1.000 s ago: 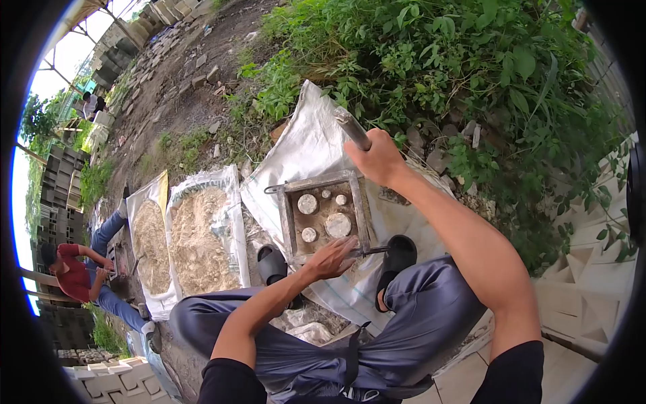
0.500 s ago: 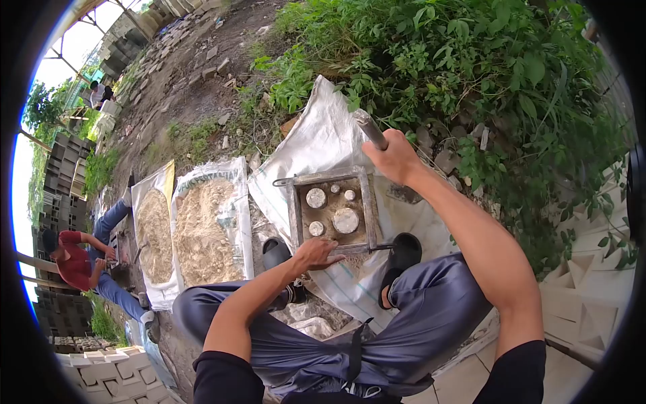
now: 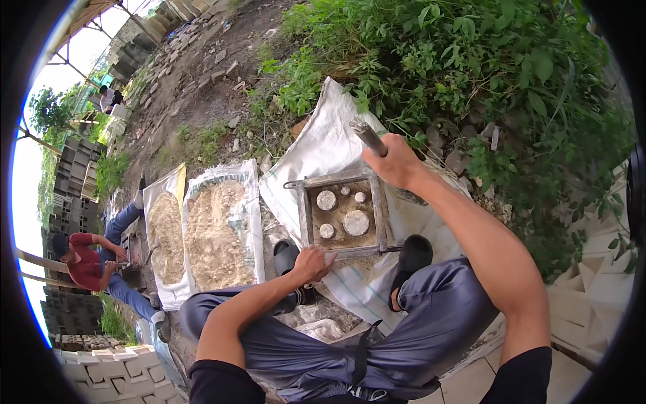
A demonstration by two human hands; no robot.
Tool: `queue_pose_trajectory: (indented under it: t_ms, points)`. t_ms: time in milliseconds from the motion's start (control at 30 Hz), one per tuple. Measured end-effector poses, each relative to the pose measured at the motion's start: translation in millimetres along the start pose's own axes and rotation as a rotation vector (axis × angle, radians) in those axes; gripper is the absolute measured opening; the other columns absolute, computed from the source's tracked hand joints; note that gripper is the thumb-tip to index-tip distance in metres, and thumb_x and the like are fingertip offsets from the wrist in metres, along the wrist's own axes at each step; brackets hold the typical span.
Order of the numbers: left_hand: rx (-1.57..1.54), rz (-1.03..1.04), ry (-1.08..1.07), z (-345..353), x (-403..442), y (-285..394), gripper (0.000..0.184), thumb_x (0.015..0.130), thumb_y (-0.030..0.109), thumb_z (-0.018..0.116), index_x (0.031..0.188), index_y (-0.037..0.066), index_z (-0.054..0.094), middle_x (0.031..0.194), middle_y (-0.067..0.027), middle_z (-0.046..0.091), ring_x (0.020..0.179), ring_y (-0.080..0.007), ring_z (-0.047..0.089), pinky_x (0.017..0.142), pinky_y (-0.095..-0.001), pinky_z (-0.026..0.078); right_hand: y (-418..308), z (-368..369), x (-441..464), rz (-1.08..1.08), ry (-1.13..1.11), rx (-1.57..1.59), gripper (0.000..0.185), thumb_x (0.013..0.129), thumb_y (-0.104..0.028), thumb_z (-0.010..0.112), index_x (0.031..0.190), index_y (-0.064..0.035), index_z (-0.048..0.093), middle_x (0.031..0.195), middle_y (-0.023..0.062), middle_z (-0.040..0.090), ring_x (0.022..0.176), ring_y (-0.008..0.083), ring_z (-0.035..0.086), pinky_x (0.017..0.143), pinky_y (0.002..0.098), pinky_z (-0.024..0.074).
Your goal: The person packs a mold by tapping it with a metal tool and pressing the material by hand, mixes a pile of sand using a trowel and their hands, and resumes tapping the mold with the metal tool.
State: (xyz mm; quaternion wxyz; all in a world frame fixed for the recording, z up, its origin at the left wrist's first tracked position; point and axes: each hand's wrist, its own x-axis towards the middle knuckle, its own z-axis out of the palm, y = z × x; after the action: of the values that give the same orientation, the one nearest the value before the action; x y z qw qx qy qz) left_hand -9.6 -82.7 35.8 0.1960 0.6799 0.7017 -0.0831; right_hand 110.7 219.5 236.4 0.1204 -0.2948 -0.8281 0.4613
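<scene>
A square wooden frame [image 3: 307, 219] lies on a white woven sack [image 3: 323, 128], with several round pale discs of different sizes, such as the large disc [image 3: 356, 223], set in the brown material inside it. My right hand [image 3: 396, 161] is wrapped round a grey metal rod [image 3: 368, 137], above the frame's upper right corner. At the frame's lower left corner is my left hand [image 3: 313, 264], its fingers partly spread and no object visible in it. Metal loops stick out at two of the frame's corners.
Two sacks carry piles of sandy material [image 3: 214, 232] at the left. A person in a red shirt [image 3: 86, 262] sits beyond them; another person [image 3: 108, 99] is farther back. Green plants [image 3: 437, 60] grow ahead. Pale blocks [image 3: 114, 374] stand at the lower left.
My left hand has moved from over the frame's bottom part to its lower left corner. My right hand still holds the rod. The whole view has shifted slightly.
</scene>
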Motion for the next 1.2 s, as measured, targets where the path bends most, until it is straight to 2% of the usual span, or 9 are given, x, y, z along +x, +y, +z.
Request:
queue_pose_trajectory:
  t_ms: [67,200,267,367,500,733,867,1000,1200]
  points:
    - [-0.179,-0.301,-0.205,-15.0,20.0,8.9,0.069,0.097,0.051,0.032,0.107,-0.009,0.064,0.107,-0.0233,0.064,0.114,-0.0346,0.054,0.106,-0.0496,0.028,-0.5,-1.6,0.8,-0.01,-0.035,-0.023,0.043,0.078,-0.033,0.062,0.063,0.0068,0.059,0.064,0.0213,0.061,0.061,0.031,0.06,0.065,0.0411,0.0478]
    - [0.016,-0.273,-0.161,-14.6,26.2,5.3,0.079,0.097,0.057,0.025,0.11,-0.01,0.064,0.125,-0.0202,0.059,0.135,-0.034,0.035,0.116,-0.0503,0.01,4.5,1.1,-1.0,-0.029,-0.005,-0.043,0.041,0.078,-0.032,0.061,0.063,0.0063,0.058,0.062,0.0201,0.059,0.059,0.0302,0.058,0.064,0.0415,0.047]
    - [0.194,-0.221,-0.095,1.6,28.7,-15.7,0.077,0.097,0.058,0.024,0.125,-0.006,0.056,0.138,-0.0172,0.05,0.142,-0.0299,0.025,0.118,-0.0504,-0.003,2.3,-0.9,-4.9,-0.069,0.048,0.028,0.043,0.079,-0.026,0.058,0.054,0.002,0.038,0.047,0.0042,0.035,0.047,0.0127,0.032,0.047,0.0368,0.0312]
    - [0.297,-0.06,-0.098,-14.6,33.4,-33.6,0.075,0.097,0.058,0.025,0.129,-0.002,0.054,0.138,-0.0125,0.05,0.14,-0.0294,0.028,0.118,-0.0499,0.001,-0.5,-8.3,-6.7,0.009,-0.006,0.002,0.041,0.08,-0.029,0.06,0.059,0.0057,0.054,0.058,0.017,0.056,0.056,0.028,0.055,0.061,0.0419,0.0451]
    - [0.641,0.134,-0.054,-15.0,56.6,-85.7,0.075,0.094,0.062,0.029,0.132,0.002,0.052,0.138,-0.012,0.05,0.139,-0.0303,0.03,0.119,-0.0476,0.006,-2.2,-12.0,-6.3,0.032,-0.048,0.027,0.042,0.08,-0.029,0.06,0.057,0.0062,0.053,0.056,0.0177,0.055,0.055,0.0267,0.054,0.06,0.0418,0.0448]
    - [0.635,0.055,-0.036,-17.5,56.0,-82.2,0.065,0.094,0.053,0.039,0.129,0.001,0.054,0.14,-0.0151,0.047,0.139,-0.0305,0.03,0.117,-0.0542,0.005,1.5,-7.0,-3.5,-0.016,-0.011,-0.02,0.043,0.08,-0.03,0.06,0.058,0.0077,0.054,0.056,0.0195,0.054,0.053,0.0284,0.053,0.06,0.0414,0.0448]
    - [0.067,-0.12,-0.241,-18.5,21.8,-14.7,0.062,0.097,0.046,0.034,0.124,-0.006,0.056,0.136,-0.0226,0.05,0.14,-0.034,0.028,0.116,-0.0572,0.004,-2.6,-4.7,-1.7,-0.008,-0.029,-0.031,0.043,0.08,-0.03,0.059,0.06,0.0078,0.056,0.057,0.0209,0.054,0.055,0.0305,0.054,0.061,0.0418,0.0451]
    - [0.027,-0.18,-0.251,4.4,33.2,-13.1,0.071,0.098,0.053,0.026,0.125,-0.006,0.055,0.134,-0.0226,0.052,0.139,-0.0375,0.028,0.117,-0.0549,0.003,-2.3,0.3,1.5,-0.063,-0.009,-0.059,0.043,0.079,-0.031,0.059,0.06,0.0077,0.056,0.058,0.022,0.055,0.056,0.0323,0.056,0.062,0.0426,0.0455]
    - [0.613,0.2,-0.028,-13.9,47.9,-82.4,0.068,0.095,0.053,0.036,0.13,-0.003,0.052,0.138,-0.017,0.05,0.139,-0.0301,0.031,0.12,-0.0472,0.001,3.0,3.5,1.9,-0.089,0.028,-0.072,0.045,0.079,-0.031,0.059,0.058,0.0083,0.055,0.059,0.0234,0.055,0.059,0.0345,0.058,0.066,0.0429,0.0462]
